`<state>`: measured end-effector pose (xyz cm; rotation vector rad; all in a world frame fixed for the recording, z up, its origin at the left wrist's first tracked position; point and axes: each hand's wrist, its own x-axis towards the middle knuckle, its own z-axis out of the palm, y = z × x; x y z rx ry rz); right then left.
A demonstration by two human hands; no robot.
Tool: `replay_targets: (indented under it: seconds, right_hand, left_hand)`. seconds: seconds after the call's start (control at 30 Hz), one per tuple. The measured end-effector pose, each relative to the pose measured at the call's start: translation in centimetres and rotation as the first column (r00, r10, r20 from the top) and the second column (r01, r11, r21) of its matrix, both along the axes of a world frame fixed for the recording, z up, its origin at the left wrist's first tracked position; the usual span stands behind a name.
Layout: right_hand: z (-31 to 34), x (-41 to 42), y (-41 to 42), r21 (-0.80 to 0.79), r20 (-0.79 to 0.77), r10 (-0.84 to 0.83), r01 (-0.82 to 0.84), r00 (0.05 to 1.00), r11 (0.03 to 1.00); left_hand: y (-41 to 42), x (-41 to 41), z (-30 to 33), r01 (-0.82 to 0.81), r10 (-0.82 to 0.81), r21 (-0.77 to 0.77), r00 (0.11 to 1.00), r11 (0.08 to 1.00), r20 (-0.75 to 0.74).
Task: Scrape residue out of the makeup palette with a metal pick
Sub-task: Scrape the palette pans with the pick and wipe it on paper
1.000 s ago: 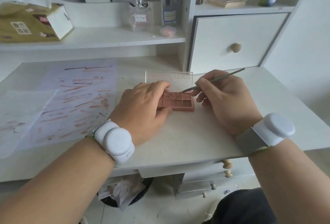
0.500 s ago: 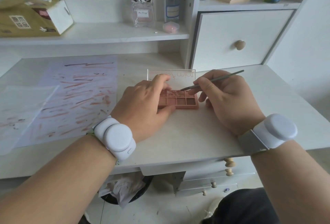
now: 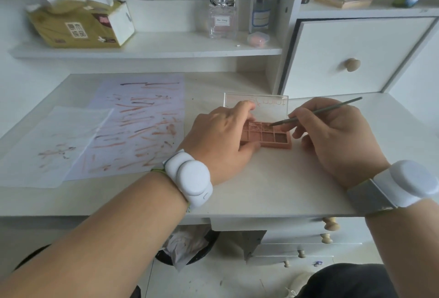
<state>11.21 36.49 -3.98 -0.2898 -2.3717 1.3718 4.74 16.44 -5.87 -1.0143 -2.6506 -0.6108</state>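
Observation:
A small pink makeup palette [image 3: 275, 139] lies open on the white desk [image 3: 273, 186], its clear lid [image 3: 268, 105] standing up behind it. My left hand [image 3: 221, 136] grips the palette's left end, thumb at the front edge and fingers over the back. My right hand [image 3: 337, 136] holds a thin metal pick [image 3: 318, 112] like a pen. The pick's tip rests in an upper pan near the palette's middle, where loose crumbs show. The palette's left pans are hidden under my left hand.
Two paper sheets [image 3: 133, 126] streaked with reddish marks lie on the desk's left. On the shelf behind stand a tissue box [image 3: 80, 24], a perfume bottle [image 3: 222, 14] and a tall clear bottle [image 3: 260, 0]. A white drawer unit [image 3: 351, 57] rises at the right.
The pick's tip has shifted slightly within the upper pans. Both hands keep their grip, and the camera view has tilted down a little.

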Motion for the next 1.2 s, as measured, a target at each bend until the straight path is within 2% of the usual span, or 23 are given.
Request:
replay_targets:
  seconds: [0.2, 0.3, 0.4, 0.47, 0.53, 0.6, 0.7, 0.77, 0.87, 1.03, 1.2]
  right_hand:
    - [0.2, 0.3, -0.1, -0.009, -0.023, -0.010, 0.009, 1.000, 1.000]
    - [0.2, 0.7, -0.3, -0.099, -0.088, -0.026, 0.018, 0.996, 0.995]
    - [1.1, 1.0, -1.7, -0.247, -0.194, -0.106, 0.056, 0.975, 0.967]
    - [2.1, 1.2, -3.1, -0.330, -0.261, -0.136, 0.045, 0.956, 0.943]
    - [2.8, 1.1, -5.2, -0.339, -0.319, -0.063, -0.052, 0.946, 0.939]
    - [3.1, 1.0, -8.6, -0.344, -0.346, 0.080, -0.206, 0.935, 0.916]
    - [2.9, 0.0, -14.3, -0.388, -0.279, 0.320, -0.412, 0.905, 0.825]
    - [2.2, -1.0, -17.2, -0.378, -0.201, 0.402, -0.449, 0.893, 0.810]
    - [1.2, -2.1, -20.4, -0.369, -0.119, 0.437, -0.449, 0.891, 0.814]
    - [-0.3, -2.7, -21.6, -0.191, -0.069, 0.386, -0.392, 0.920, 0.900]
    - [-0.6, -2.8, -21.8, -0.011, -0.031, 0.389, -0.390, 0.921, 0.921]
  left_hand:
    - [0.1, 0.0, 0.0, 0.003, -0.003, -0.025, 1.000, 1.000, -0.012]
    - [0.2, 0.2, 0.1, -0.004, 0.004, -0.010, 1.000, 1.000, -0.019]
    - [-0.6, 0.7, 1.3, 0.019, -0.015, 0.134, 0.999, 0.991, -0.028]
    - [-1.7, 1.0, 2.7, 0.046, -0.021, 0.259, 0.995, 0.965, -0.101]
    - [-4.3, 1.1, 4.0, 0.028, 0.030, 0.340, 0.986, 0.940, -0.165]
    - [-8.1, 0.9, 4.6, -0.061, 0.140, 0.374, 0.972, 0.925, -0.188]
    - [-14.6, 0.8, 3.9, -0.254, 0.322, 0.357, 0.936, 0.899, -0.145]
    - [-17.7, 1.4, 2.9, -0.356, 0.401, 0.308, 0.911, 0.883, -0.097]
    - [-20.0, 2.6, 1.4, -0.416, 0.435, 0.232, 0.900, 0.879, -0.037]
    - [-20.4, 2.7, 0.0, -0.401, 0.408, 0.142, 0.912, 0.905, -0.023]
    - [-20.4, 2.4, -0.1, -0.378, 0.384, 0.115, 0.922, 0.919, -0.040]
